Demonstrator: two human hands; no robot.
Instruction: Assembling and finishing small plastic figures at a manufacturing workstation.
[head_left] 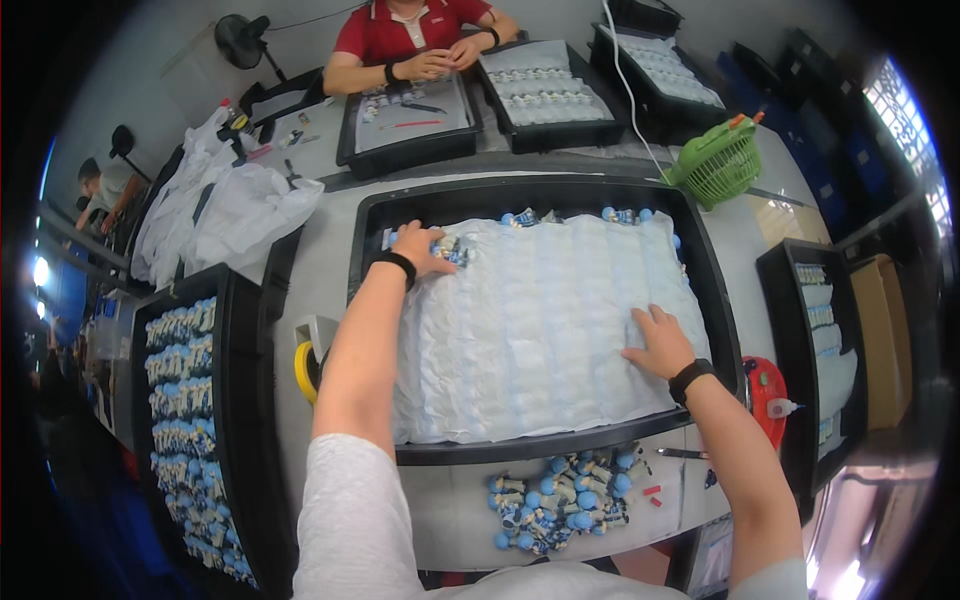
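Observation:
A thin white sheet (550,330) covers most of a large black tray (540,442) in front of me, with rows of small blue-and-white figurines (455,250) showing at its far edge. My left hand (420,248) is at the tray's far left corner, fingers spread beside the figurines and the sheet's corner. My right hand (660,342) lies on the right part of the sheet, its fingers apart and nothing held. Along the far rim more figurines (622,216) peek out from under the sheet.
Loose blue-headed figurines (565,500) are heaped at the near table edge. Filled black trays flank me, one left (240,400), one right (790,290). A green basket (718,165) and a red holder (766,400) stand to the right. Across the table, a person in red works over another tray (410,150).

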